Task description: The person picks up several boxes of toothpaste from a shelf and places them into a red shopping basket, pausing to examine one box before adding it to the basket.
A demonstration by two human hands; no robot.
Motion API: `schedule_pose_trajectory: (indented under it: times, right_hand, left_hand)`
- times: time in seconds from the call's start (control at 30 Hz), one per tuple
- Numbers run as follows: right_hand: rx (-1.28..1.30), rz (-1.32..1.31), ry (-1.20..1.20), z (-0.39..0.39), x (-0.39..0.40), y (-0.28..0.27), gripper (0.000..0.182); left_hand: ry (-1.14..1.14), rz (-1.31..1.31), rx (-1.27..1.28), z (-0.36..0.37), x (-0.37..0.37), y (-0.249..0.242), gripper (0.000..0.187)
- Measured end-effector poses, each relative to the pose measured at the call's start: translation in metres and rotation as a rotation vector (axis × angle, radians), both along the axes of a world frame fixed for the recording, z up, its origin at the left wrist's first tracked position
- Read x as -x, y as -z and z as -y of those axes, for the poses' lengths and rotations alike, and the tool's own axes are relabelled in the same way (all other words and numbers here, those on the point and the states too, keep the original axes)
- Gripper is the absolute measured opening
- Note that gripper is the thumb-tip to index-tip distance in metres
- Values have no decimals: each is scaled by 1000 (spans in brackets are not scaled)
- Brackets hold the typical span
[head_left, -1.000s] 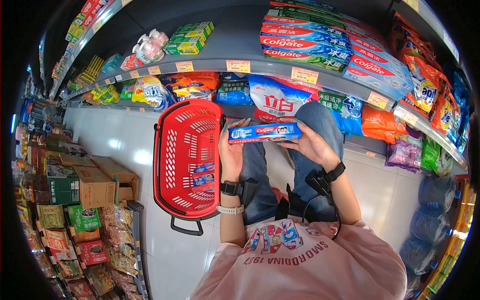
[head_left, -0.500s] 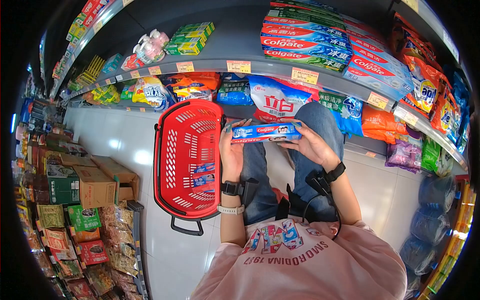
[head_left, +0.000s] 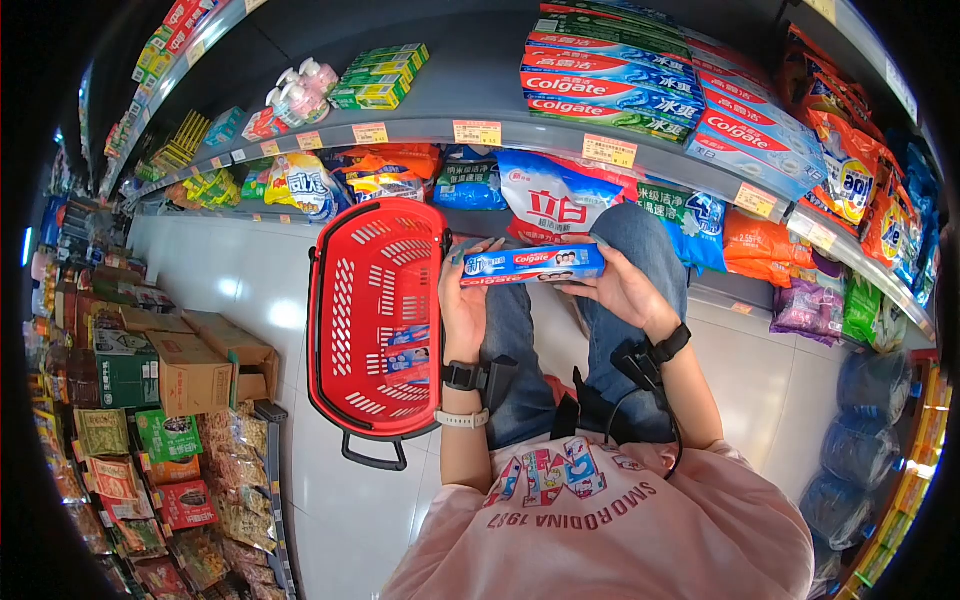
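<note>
On the floor beside the knees: red shopping basket, a few small boxes lying inside. Above it, shelf stacked with Colgate boxes. Over the lap, held level: toothpaste box, left hand closed round one end, right hand gripping the other.

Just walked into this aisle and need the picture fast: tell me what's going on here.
A person crouches on the shop floor, holding a Colgate toothpaste box level between both hands: the left hand at one end, the right hand at the other. A red shopping basket stands to their left with more toothpaste boxes inside. Above, the shelf carries stacked Colgate boxes.
</note>
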State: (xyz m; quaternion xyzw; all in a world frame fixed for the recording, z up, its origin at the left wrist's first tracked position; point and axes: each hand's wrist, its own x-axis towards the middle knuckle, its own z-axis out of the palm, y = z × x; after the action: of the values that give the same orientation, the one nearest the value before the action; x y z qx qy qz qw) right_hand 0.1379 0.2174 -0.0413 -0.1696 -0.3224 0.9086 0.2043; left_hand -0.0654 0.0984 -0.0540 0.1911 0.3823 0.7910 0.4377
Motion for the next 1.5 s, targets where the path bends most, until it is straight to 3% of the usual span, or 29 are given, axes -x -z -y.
schedule_pose_trajectory:
  times: [0.33, 0.63, 1.0, 1.5]
  right_hand:
    - [56, 7, 17, 0, -1, 4, 40]
    - [-51, 2, -22, 0, -2, 0, 35]
    - [-52, -2, -24, 1, -2, -3, 34]
    - [-111, -8, -31, 1, -3, 0, 36]
  left_hand:
    - [-1, 86, -13, 1, -2, -4, 43]
    - [-6, -3, 39, 3, -1, -4, 42]
    - [-25, -142, 72, 2, -5, -9, 26]
    - [-34, -62, 72, 3, -3, -4, 23]
